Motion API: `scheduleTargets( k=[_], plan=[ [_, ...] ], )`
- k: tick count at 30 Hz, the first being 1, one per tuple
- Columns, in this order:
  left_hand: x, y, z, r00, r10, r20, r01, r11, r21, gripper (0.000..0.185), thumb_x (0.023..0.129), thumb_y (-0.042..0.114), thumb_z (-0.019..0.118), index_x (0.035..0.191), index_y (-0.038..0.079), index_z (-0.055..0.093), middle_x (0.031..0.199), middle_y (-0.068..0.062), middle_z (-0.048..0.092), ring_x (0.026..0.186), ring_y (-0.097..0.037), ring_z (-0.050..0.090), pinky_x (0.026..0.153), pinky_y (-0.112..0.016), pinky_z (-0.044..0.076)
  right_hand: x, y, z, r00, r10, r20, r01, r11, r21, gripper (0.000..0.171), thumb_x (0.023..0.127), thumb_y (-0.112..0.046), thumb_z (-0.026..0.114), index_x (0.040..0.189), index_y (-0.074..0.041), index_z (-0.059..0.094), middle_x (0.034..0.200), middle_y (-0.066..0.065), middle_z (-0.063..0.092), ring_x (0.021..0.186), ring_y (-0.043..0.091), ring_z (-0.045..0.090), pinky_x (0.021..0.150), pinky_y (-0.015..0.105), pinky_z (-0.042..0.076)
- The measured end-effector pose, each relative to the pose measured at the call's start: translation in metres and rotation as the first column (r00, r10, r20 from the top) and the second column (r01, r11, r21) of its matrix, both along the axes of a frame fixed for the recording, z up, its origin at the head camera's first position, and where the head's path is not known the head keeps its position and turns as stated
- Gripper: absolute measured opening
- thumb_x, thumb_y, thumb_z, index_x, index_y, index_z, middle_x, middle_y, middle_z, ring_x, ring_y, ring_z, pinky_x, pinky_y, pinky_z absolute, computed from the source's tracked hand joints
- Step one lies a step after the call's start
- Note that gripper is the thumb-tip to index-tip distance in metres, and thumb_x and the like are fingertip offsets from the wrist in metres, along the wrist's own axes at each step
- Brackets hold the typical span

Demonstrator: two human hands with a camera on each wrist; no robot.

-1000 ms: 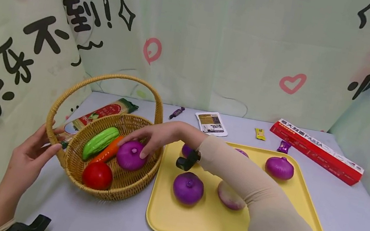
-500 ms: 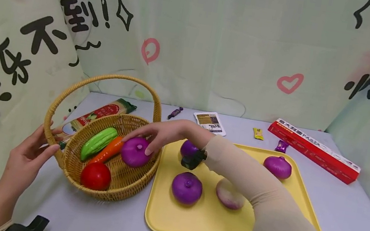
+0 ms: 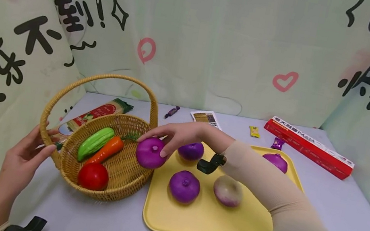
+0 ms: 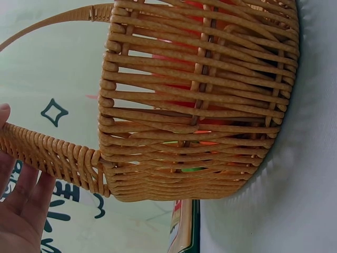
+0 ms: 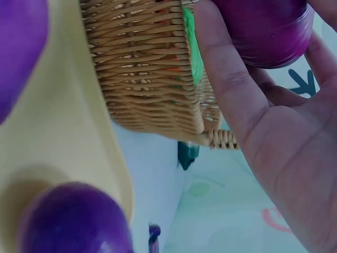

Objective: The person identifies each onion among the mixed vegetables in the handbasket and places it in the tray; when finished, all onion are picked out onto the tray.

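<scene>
My right hand (image 3: 168, 138) grips a purple onion (image 3: 150, 154) from above, just over the right rim of a wicker basket (image 3: 110, 189). The right wrist view shows the same onion (image 5: 263, 31) held at my fingertips (image 5: 226, 79), beside the basket wall (image 5: 147, 79). Straight fingers of my left hand (image 3: 28, 154) rest against the base of the basket's handle (image 3: 59, 99) on its left side. In the left wrist view my palm (image 4: 21, 211) lies against that handle (image 4: 52, 153). Inside the basket are a green gourd (image 3: 95, 142), a carrot (image 3: 106, 150) and a tomato (image 3: 93, 176).
A yellow tray (image 3: 206, 227) right of the basket carries three purple onions (image 3: 184, 186) and a pale one (image 3: 228, 190). At the back of the table lie a red pasta box (image 3: 308, 146), a pasta packet (image 3: 93, 115), a sachet (image 3: 206, 118) and wrapped sweets (image 3: 172, 111).
My right hand has lifted the purple onion out of the basket and carried it right, to the rim beside the tray. The left hand has stayed at the handle.
</scene>
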State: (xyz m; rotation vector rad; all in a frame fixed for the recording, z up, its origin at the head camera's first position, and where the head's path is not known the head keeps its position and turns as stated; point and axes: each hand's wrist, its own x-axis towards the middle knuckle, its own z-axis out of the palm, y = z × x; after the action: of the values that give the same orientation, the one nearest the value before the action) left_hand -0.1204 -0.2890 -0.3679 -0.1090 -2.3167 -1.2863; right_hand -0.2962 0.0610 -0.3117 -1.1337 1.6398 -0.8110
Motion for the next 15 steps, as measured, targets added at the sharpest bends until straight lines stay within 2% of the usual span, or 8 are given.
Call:
scheduleTargets(
  k=[9, 15],
  plan=[
    [-0.002, 0.000, 0.002, 1.000, -0.007, 0.004, 0.007, 1.000, 0.011, 0.061, 0.091, 0.001, 0.056, 0.146, 0.018, 0.036, 0.119, 0.026, 0.056, 0.104, 0.012, 0.055, 0.081, -0.001, 0.044, 0.013, 0.051, 0.001, 0.990, -0.096, -0.102, 0.091, 0.994, -0.055, 0.060, 0.086, -0.019, 0.067, 0.141, -0.026, 0.043, 0.141, -0.005, 0.045, 0.121, 0.016, 0.054, 0.100, 0.033, 0.046],
    [-0.001, -0.001, 0.000, 1.000, -0.005, 0.007, 0.004, 1.000, 0.027, 0.061, 0.090, -0.002, 0.056, 0.145, 0.016, 0.037, 0.117, 0.028, 0.056, 0.104, 0.011, 0.056, 0.079, -0.001, 0.045, 0.028, 0.098, -0.002, 0.982, -0.178, -0.070, 0.170, 0.979, -0.110, 0.061, 0.087, -0.019, 0.066, 0.142, -0.015, 0.040, 0.146, 0.005, 0.042, 0.124, 0.023, 0.052, 0.100, 0.036, 0.047]
  ],
)
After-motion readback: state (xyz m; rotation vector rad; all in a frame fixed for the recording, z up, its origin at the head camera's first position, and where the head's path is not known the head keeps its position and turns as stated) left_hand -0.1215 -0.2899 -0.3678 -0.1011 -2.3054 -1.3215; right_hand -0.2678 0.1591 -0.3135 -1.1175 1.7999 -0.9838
